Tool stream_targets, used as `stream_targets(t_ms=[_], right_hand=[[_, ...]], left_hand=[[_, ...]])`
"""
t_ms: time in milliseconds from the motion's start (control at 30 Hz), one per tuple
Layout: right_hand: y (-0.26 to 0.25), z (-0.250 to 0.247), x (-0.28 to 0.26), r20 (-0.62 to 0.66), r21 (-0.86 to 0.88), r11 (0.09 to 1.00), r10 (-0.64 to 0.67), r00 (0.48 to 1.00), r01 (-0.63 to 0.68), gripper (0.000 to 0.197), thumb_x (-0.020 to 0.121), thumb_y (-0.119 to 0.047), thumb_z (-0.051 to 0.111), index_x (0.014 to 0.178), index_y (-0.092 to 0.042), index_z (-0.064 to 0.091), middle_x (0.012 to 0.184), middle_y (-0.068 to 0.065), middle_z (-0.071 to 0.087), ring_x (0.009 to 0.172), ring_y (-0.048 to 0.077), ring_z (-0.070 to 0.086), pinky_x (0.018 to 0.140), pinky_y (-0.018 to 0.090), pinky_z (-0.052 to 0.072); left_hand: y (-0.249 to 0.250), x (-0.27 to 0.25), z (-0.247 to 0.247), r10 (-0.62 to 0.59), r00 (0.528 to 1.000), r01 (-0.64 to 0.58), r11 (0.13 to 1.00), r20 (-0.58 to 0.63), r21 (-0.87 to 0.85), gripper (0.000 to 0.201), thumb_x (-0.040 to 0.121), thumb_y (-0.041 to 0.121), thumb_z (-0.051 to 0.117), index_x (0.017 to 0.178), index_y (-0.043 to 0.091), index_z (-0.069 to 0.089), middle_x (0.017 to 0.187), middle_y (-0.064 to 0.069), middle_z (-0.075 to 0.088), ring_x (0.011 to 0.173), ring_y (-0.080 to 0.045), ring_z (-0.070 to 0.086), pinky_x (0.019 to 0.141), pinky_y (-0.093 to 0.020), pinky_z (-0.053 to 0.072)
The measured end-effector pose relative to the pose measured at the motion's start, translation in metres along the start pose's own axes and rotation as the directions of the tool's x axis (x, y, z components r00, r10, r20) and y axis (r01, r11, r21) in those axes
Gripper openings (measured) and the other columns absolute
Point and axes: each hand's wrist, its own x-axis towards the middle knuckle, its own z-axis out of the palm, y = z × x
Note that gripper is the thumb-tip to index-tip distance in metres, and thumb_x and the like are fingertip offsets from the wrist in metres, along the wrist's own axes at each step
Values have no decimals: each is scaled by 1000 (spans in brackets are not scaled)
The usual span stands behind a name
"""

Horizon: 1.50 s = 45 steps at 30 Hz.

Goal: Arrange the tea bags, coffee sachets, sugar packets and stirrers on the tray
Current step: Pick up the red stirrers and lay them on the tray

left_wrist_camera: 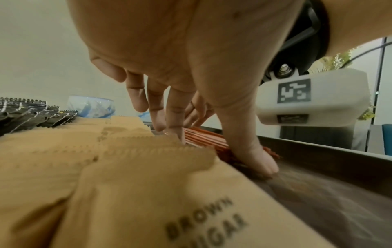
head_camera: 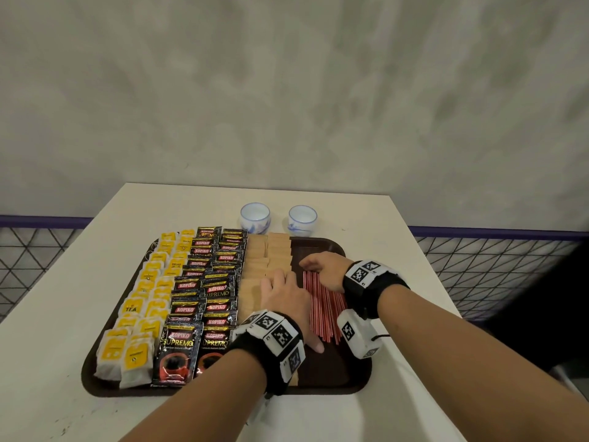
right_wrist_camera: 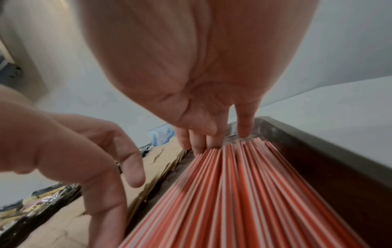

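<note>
A dark brown tray (head_camera: pixel 331 382) sits on the white worktop (head_camera: pixel 376 224), filling most of its near half. On it, from the left edge of the tray to the right, run two columns of yellow tea bags (head_camera: pixel 145 301), two columns of black coffee sachets (head_camera: pixel 204 298), then tan brown-sugar packets (head_camera: pixel 255 269), and near the right edge a bundle of red-and-white striped stirrers (head_camera: pixel 325 306) lying lengthwise, far to near. The left hand (head_camera: pixel 287 298) lies flat with fingers spread and nearly straight along the seam between sugar packets and stirrers, its thumb (left_wrist_camera: pixel 260 161) pressed against the near ends of the stirrers on the tray floor. The right hand (head_camera: pixel 322 267) reaches across the far ends of the stirrers, its fingers (right_wrist_camera: pixel 244 124) straight and close together, tips touching those ends; it grips nothing. Two small blue-and-white cups (head_camera: pixel 255 216) stand on the worktop just beyond the tray's far edge.
</note>
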Motion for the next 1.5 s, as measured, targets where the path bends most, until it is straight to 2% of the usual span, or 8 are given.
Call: stream_targets(t_ms=[267,433,567,800,1033,1133,1233,1500], right_hand=[[7,0,-1,-36,106,994,-14,999,18,74,76,27,33,141,-7,42,141,15,50,137,22,43,114,35,34],[19,-13,-10,-68,-75,997,11,998,-16,69,82,16,40,145,-13,39,146,9,47,136,20,43,113,34,36],[23,-15,-18,-63,-186,982,15,998,-27,62,87,8,43,145,-15,40,147,6,46,135,19,44,113,30,35],[23,-14,-20,-44,-188,982,-3,999,-6,63,85,12,43,142,-14,43,143,7,51,132,19,47,111,32,38],[28,-13,-25,-99,-197,980,-16,995,-4,60,90,6,43,145,-18,39,147,5,45,134,21,44,112,30,35],[29,-9,-28,-98,-204,979,-24,995,3,54,92,1,42,144,-17,41,146,7,46,134,22,44,111,29,34],[29,-9,-30,-109,-199,980,-36,993,14,50,94,-2,42,142,-15,43,144,9,48,132,24,46,110,29,35],[27,-9,-34,-107,-177,984,-24,994,5,49,94,-2,42,141,-15,44,142,10,50,130,26,47,108,31,37]], left_hand=[[2,0,-2,-8,999,9,999,33,-34,80,51,69,74,112,19,61,126,-7,41,120,-29,28,101,-46,23],[1,2,0,13,998,-13,1000,59,-6,89,43,77,71,110,19,61,121,-6,42,114,-28,29,97,-45,25],[8,1,2,18,1000,-19,999,17,51,104,40,86,62,115,14,58,119,-9,40,112,-29,29,94,-43,25],[12,5,3,-3,999,5,999,-36,51,96,45,86,60,112,16,60,119,-7,41,111,-27,30,92,-43,25],[18,1,4,13,990,-5,998,-138,57,117,32,89,60,114,6,43,108,-6,36,100,-24,32,84,-41,27],[23,-1,5,89,982,-88,996,-169,13,125,32,82,68,126,10,28,121,-7,31,110,-27,30,92,-46,27],[30,3,7,98,980,-102,995,-175,-18,128,41,75,73,138,15,15,141,-11,21,127,-32,24,103,-51,22],[32,10,12,101,981,-110,993,-165,-47,133,42,78,70,143,17,10,146,-10,18,131,-33,21,105,-53,20]])
